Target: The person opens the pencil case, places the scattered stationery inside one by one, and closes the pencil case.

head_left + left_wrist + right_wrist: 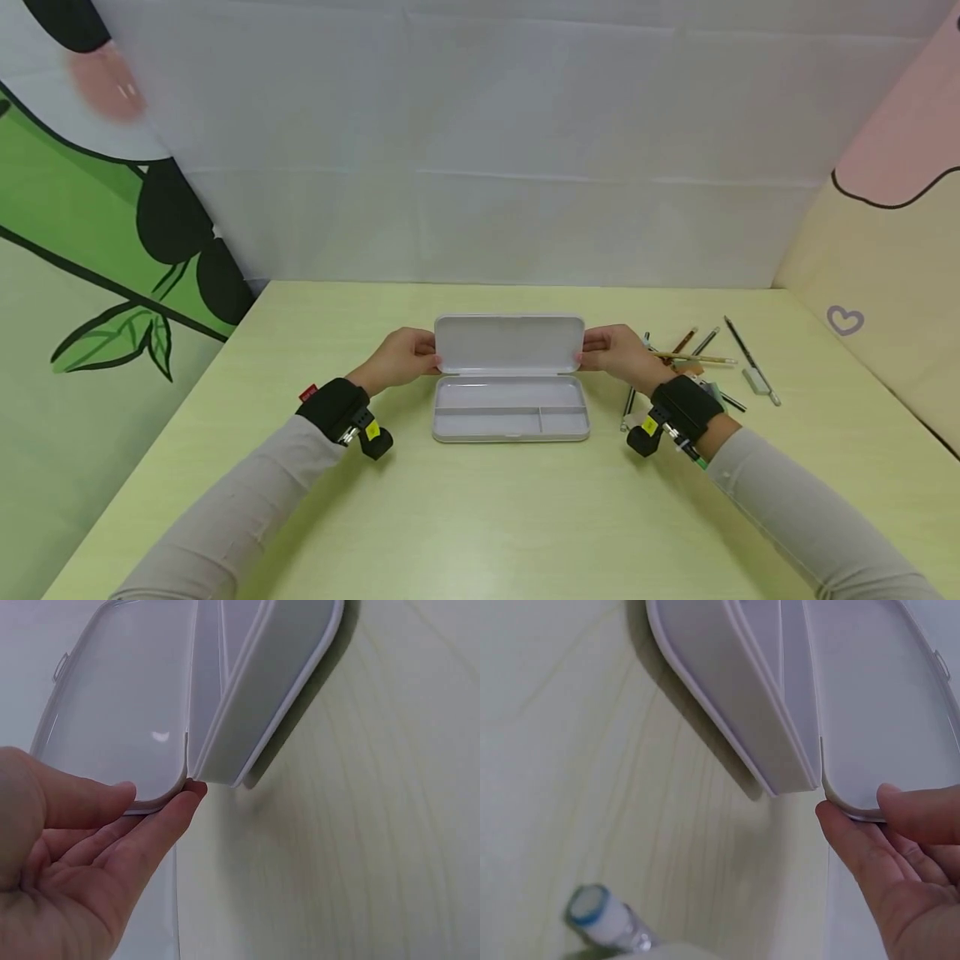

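A white pencil case (512, 425) stands in the middle of the table with its hinged lid (510, 344) raised. Dividers split its bare tray into compartments. At the lid's left edge my left hand (401, 357) pinches the rim between thumb and fingers; in the left wrist view the thumb (105, 802) lies on the lid's inner face and the fingers behind it. My right hand (618, 357) pinches the opposite edge likewise, its thumb (919, 814) on the inside of the lid (885, 712).
Right of the case lies a loose pile of pencils (693, 358), partly hidden by my right wrist. A white eraser (756, 382) and a dark pencil (741, 342) lie farther right. A white wall sheet (510, 167) rises behind the table (480, 517).
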A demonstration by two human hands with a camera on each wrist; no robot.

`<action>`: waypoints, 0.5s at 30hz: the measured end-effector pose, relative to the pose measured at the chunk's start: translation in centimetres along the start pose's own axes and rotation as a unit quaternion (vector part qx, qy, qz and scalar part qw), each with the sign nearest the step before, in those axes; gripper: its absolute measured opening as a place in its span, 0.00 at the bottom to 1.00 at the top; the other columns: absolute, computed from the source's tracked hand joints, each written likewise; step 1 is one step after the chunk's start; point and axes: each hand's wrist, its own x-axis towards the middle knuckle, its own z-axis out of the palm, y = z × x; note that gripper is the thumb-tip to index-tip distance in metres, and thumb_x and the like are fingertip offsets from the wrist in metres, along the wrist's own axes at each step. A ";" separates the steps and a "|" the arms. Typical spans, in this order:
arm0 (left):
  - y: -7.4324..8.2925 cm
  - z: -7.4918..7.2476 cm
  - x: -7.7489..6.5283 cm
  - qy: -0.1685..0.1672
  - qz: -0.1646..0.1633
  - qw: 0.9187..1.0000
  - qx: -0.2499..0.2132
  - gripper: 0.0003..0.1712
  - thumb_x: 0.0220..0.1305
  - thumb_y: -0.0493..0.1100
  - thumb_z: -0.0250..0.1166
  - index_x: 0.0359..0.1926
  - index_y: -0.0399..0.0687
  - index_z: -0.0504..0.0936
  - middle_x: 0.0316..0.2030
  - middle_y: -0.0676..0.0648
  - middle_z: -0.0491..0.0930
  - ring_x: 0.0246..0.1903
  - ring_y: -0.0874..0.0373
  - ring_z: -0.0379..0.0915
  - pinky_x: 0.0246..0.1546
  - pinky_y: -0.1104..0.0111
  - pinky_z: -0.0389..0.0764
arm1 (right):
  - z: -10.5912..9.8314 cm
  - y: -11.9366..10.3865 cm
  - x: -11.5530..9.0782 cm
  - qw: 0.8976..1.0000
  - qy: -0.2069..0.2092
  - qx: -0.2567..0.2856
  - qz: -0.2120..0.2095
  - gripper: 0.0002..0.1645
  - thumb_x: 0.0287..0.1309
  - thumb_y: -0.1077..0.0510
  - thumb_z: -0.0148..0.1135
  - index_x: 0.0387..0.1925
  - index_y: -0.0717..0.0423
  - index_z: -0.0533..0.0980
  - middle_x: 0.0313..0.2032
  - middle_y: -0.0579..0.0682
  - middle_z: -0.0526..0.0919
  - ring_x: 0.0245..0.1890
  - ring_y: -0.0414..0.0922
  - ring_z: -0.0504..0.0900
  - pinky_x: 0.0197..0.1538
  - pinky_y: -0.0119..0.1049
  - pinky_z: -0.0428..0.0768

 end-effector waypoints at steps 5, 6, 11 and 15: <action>-0.1 0.2 -0.1 -0.002 0.002 1.000 0.003 0.20 0.65 0.30 0.56 0.56 0.24 0.73 0.50 0.27 0.80 0.48 0.42 0.82 0.46 0.64 0.86 | 0.1 0.2 -0.1 1.000 -0.003 -0.002 0.007 0.26 0.63 0.66 0.58 0.60 0.74 0.68 0.54 0.72 0.77 0.46 0.46 0.84 0.54 0.41 0.84; -0.1 0.2 -0.1 -0.002 0.003 1.000 0.004 0.20 0.65 0.30 0.56 0.56 0.24 0.73 0.50 0.27 0.80 0.48 0.42 0.82 0.46 0.64 0.86 | 0.1 0.2 -0.1 1.000 -0.004 -0.002 0.008 0.26 0.63 0.66 0.58 0.60 0.74 0.68 0.54 0.71 0.77 0.46 0.46 0.84 0.54 0.41 0.84; 0.1 0.1 -0.2 -0.006 -0.004 1.000 -0.001 0.20 0.65 0.31 0.56 0.57 0.25 0.73 0.51 0.28 0.79 0.49 0.42 0.81 0.47 0.63 0.86 | 0.0 0.0 -0.3 1.000 -0.005 -0.011 0.005 0.26 0.62 0.66 0.58 0.61 0.73 0.68 0.54 0.71 0.78 0.49 0.49 0.84 0.54 0.40 0.84; 0.2 -0.3 -0.2 -0.007 -0.018 1.000 -0.014 0.21 0.66 0.33 0.57 0.59 0.27 0.72 0.52 0.29 0.79 0.50 0.43 0.81 0.49 0.62 0.85 | -0.4 -0.2 -0.3 1.000 -0.020 -0.021 -0.004 0.27 0.63 0.64 0.59 0.61 0.73 0.69 0.55 0.70 0.77 0.51 0.50 0.82 0.56 0.41 0.83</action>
